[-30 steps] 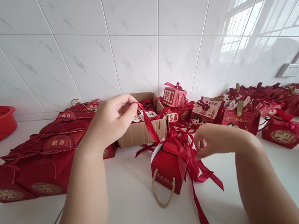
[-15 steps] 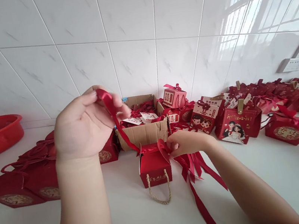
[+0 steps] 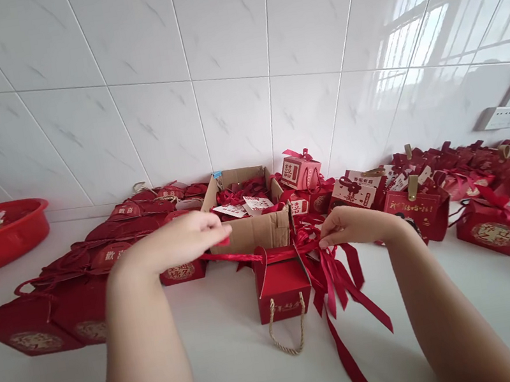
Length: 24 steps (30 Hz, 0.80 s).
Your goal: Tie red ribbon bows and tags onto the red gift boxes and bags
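Observation:
A small red gift box [image 3: 283,280] with a twisted rope handle [image 3: 289,347] hanging at its front stands on the white counter. A red ribbon [image 3: 241,257] runs through the top of its raised flaps and stretches out to both sides. My left hand [image 3: 189,237] is closed on the ribbon's left part, up and left of the box. To the right of the box, my right hand [image 3: 345,226] pinches the ribbon's other side. Loose red ribbons [image 3: 334,281] lie beside the box, under and left of my right hand.
Behind the box is an open cardboard box [image 3: 252,233] with ribbons and cards. Red gift boxes [image 3: 34,323] crowd the left, and more gift boxes [image 3: 496,227] fill the right. A red basin [image 3: 11,239] stands far left, and a power socket [image 3: 498,117] is near the wall.
My left hand has lowered and turned over, drawing the ribbon nearly level. My right hand has moved right, away from the flap. The small box sits further right in view.

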Motion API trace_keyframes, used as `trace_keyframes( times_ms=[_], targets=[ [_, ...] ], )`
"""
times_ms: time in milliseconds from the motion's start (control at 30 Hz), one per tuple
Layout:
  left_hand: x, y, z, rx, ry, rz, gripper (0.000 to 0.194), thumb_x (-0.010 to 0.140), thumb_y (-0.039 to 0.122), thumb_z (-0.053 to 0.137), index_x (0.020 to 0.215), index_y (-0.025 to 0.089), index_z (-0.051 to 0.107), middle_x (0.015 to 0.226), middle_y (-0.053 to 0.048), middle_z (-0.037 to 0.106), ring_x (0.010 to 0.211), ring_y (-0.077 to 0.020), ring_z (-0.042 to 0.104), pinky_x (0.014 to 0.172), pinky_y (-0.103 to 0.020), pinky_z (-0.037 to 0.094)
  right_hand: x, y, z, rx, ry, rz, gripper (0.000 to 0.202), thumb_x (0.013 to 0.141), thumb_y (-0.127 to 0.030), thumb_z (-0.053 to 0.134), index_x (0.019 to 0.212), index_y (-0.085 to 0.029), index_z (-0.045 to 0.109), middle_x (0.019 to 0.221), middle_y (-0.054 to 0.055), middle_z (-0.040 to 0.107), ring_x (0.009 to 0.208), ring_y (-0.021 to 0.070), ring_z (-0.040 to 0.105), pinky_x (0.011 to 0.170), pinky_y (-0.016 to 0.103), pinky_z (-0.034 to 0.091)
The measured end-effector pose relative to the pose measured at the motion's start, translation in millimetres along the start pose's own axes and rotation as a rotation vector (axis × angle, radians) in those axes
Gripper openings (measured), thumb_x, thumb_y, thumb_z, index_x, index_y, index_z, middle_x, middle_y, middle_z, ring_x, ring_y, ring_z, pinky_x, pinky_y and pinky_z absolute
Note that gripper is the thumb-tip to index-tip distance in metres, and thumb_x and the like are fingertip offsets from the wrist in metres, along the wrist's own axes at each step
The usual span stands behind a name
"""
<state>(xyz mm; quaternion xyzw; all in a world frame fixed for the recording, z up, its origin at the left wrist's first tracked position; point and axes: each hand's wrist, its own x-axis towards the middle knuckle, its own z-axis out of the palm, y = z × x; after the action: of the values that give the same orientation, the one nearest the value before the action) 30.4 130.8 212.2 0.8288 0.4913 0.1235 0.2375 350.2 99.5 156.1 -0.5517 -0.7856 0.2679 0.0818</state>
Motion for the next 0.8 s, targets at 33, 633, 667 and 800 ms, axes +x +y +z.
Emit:
trace_keyframes(
  times_ms=[33, 633, 667, 800],
  targets=[
    [7, -4, 2.9, 0.08, -0.093, -0.043, 0.03, 0.076, 0.048, 0.057, 0.067, 0.019, 0.056, 0.062, 0.001, 0.05, 0.051, -0.0119, 0.04, 0.046, -0.024, 0.028, 1, 1, 0, -0.002, -0.019, 0.017, 0.029, 0.079, -0.044, 0.06, 0.071, -0.018, 0.07, 0.058, -0.003, 0.05, 0.053, 0.0107, 0.038, 0.052, 0.027, 0.03],
    [21, -4, 12.3, 0.17, -0.4, 0.088, 0.029, 0.07, 0.049, 0.066, 0.072, 0.02, 0.066, 0.072, 0.001, 0.057, 0.061, -0.013, 0.045, 0.052, -0.024, 0.03, -10, 2, -7, 0.063, -0.084, 0.023, 0.038, 0.074, -0.05, 0.068, 0.056, -0.018, 0.056, 0.056, -0.003, 0.047, 0.055, 0.0109, 0.04, 0.052, 0.026, 0.032],
    [17, 0, 11.8, 0.163, -0.385, 0.122, 0.03, 0.074, 0.05, 0.064, 0.073, 0.02, 0.065, 0.076, 0.0, 0.058, 0.063, -0.0131, 0.046, 0.054, -0.024, 0.032, -11, 1, -8, 0.095, -0.089, -0.008, 0.04, 0.076, -0.052, 0.065, 0.058, -0.018, 0.056, 0.056, -0.003, 0.046, 0.054, 0.0104, 0.039, 0.052, 0.026, 0.032],
    [8, 14, 11.8, 0.112, -0.225, 0.273, 0.029, 0.083, 0.049, 0.056, 0.076, 0.021, 0.059, 0.087, 0.001, 0.058, 0.073, -0.0136, 0.049, 0.064, -0.023, 0.038, -11, -12, -4, 0.388, 0.076, -0.222, 0.041, 0.081, -0.053, 0.062, 0.062, -0.017, 0.056, 0.063, -0.002, 0.048, 0.059, 0.0103, 0.04, 0.057, 0.026, 0.034]
  ],
)
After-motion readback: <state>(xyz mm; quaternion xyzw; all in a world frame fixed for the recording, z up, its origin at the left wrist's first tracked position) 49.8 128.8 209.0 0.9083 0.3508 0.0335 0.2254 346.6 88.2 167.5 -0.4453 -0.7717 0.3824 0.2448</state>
